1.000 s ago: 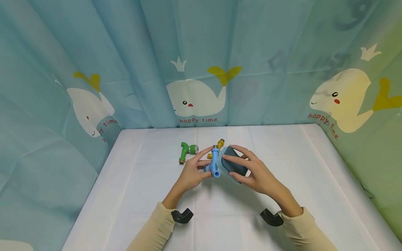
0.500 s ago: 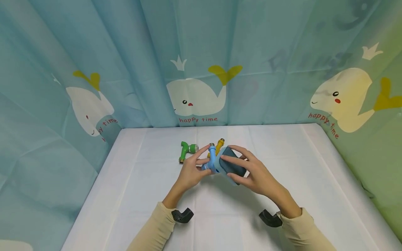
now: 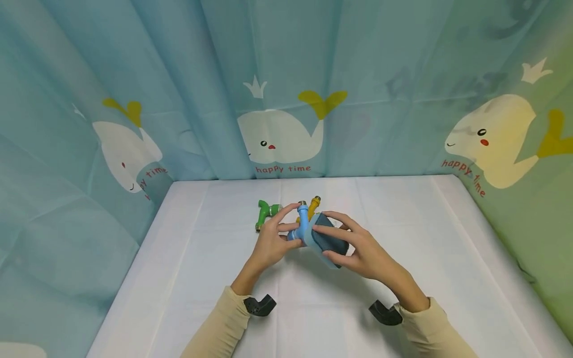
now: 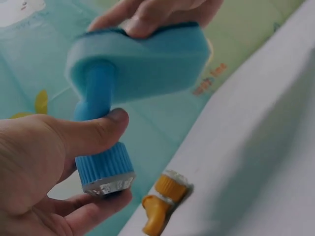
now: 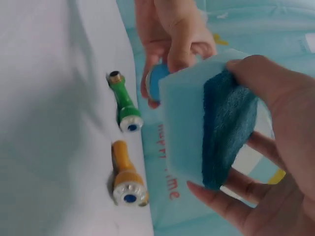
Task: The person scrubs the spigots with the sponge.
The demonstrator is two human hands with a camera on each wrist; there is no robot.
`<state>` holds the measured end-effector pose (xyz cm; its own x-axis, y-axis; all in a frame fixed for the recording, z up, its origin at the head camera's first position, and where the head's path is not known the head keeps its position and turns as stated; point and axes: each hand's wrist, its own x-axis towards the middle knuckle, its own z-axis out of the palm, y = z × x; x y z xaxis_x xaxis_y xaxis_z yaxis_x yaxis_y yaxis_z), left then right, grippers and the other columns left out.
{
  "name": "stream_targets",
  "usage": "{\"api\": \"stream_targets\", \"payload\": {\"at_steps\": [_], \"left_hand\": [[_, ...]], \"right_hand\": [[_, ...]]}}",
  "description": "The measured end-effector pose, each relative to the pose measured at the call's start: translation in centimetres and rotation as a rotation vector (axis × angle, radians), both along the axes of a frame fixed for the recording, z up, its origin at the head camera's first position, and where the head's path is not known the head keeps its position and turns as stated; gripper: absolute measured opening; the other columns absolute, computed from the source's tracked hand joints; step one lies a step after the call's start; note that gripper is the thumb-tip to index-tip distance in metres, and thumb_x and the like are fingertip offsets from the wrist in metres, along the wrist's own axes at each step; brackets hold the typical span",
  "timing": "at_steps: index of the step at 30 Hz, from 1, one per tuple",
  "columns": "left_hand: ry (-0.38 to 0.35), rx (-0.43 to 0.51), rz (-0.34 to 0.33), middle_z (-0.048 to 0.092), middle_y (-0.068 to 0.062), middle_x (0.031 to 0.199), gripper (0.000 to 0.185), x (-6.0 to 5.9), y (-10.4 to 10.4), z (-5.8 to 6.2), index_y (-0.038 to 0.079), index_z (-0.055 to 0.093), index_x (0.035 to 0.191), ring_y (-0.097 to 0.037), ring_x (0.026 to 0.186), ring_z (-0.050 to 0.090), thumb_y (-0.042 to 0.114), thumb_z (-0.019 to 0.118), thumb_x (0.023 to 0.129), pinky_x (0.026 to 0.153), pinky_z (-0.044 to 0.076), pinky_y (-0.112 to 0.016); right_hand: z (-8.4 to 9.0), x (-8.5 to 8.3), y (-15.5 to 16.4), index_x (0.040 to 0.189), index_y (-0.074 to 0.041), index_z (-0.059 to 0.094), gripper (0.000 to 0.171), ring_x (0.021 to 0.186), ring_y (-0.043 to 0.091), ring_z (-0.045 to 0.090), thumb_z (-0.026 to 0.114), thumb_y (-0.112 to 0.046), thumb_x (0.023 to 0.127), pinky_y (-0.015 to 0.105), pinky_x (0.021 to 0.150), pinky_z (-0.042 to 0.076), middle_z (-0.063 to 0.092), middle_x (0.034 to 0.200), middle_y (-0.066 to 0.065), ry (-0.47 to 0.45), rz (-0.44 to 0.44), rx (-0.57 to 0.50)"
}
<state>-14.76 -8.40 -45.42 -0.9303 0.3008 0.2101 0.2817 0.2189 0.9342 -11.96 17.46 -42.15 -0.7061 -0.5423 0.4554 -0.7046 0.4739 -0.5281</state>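
Observation:
My left hand (image 3: 274, 239) grips a blue plastic tap (image 3: 303, 217) above the table, thumb and fingers around its body and ribbed knob. A metal threaded end of the tap points up and away in the head view. With my right hand (image 3: 364, 248) I hold a sponge (image 4: 147, 64), light blue foam with a dark blue scouring layer (image 5: 229, 123), by its edges. The foam side presses against the tap and dents around its spout in the left wrist view. Part of the tap is hidden behind the sponge.
On the white table (image 3: 215, 278), a green tap (image 3: 263, 214) lies beyond my left hand, and a yellow tap (image 3: 315, 204) lies just behind the blue one. A blue-green curtain (image 3: 201, 99) with whale prints hangs behind and along the sides.
The blue tap has shifted slightly left and tilted, its open spout now covered by the sponge. The sponge has slid a little down and left along it.

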Motion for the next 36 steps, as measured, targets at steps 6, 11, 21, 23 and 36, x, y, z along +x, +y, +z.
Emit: {"api": "stream_targets", "payload": {"at_steps": [6, 11, 21, 23, 36], "left_hand": [[0.031, -0.032, 0.025, 0.072, -0.018, 0.119, 0.085, -0.1, -0.1, 0.2, 0.025, 0.050, 0.152, -0.031, 0.103, 0.074, 0.005, 0.089, 0.079, 0.079, 0.062, -0.037], [0.084, -0.043, 0.040, 0.073, -0.017, 0.118, 0.086, -0.1, 0.0, 0.3, 0.025, 0.050, 0.152, -0.029, 0.104, 0.073, 0.009, 0.091, 0.078, 0.077, 0.063, -0.036], [0.062, -0.041, 0.040, 0.072, -0.017, 0.119, 0.085, 0.0, -0.1, 0.7, 0.025, 0.051, 0.151, -0.028, 0.108, 0.072, 0.009, 0.091, 0.077, 0.079, 0.063, -0.036], [0.067, -0.063, 0.036, 0.072, -0.016, 0.120, 0.085, 0.1, -0.1, 0.8, 0.027, 0.052, 0.150, -0.027, 0.109, 0.072, 0.009, 0.092, 0.077, 0.079, 0.062, -0.035], [0.046, 0.009, -0.100, 0.069, -0.017, 0.127, 0.083, 0.5, -0.7, 2.0, 0.026, 0.051, 0.151, -0.026, 0.112, 0.071, 0.005, 0.089, 0.080, 0.083, 0.062, -0.035]], "right_hand": [[0.3, 0.0, 0.0, 0.141, -0.023, 0.065, 0.059, 0.112, 0.024, 0.061, 0.085, -0.016, 0.086, 0.034, 0.072, 0.058, 0.045, 0.154, 0.010, 0.006, -0.028, -0.014], [0.5, 0.1, -0.1, 0.141, -0.025, 0.065, 0.057, 0.115, 0.027, 0.061, 0.084, -0.020, 0.087, 0.037, 0.075, 0.058, 0.046, 0.154, 0.011, 0.039, -0.038, 0.044], [1.0, 0.2, 0.3, 0.139, -0.025, 0.066, 0.055, 0.111, 0.025, 0.061, 0.083, -0.019, 0.086, 0.037, 0.074, 0.057, 0.047, 0.152, 0.012, 0.073, -0.042, 0.059], [1.4, 0.1, 0.5, 0.138, -0.025, 0.067, 0.054, 0.114, 0.028, 0.060, 0.082, -0.018, 0.086, 0.040, 0.075, 0.057, 0.048, 0.152, 0.012, 0.082, -0.054, 0.069], [2.1, -0.1, 0.5, 0.134, -0.025, 0.070, 0.055, 0.108, 0.031, 0.054, 0.085, -0.012, 0.082, 0.043, 0.075, 0.053, 0.048, 0.153, 0.012, 0.191, -0.020, 0.130]]}}
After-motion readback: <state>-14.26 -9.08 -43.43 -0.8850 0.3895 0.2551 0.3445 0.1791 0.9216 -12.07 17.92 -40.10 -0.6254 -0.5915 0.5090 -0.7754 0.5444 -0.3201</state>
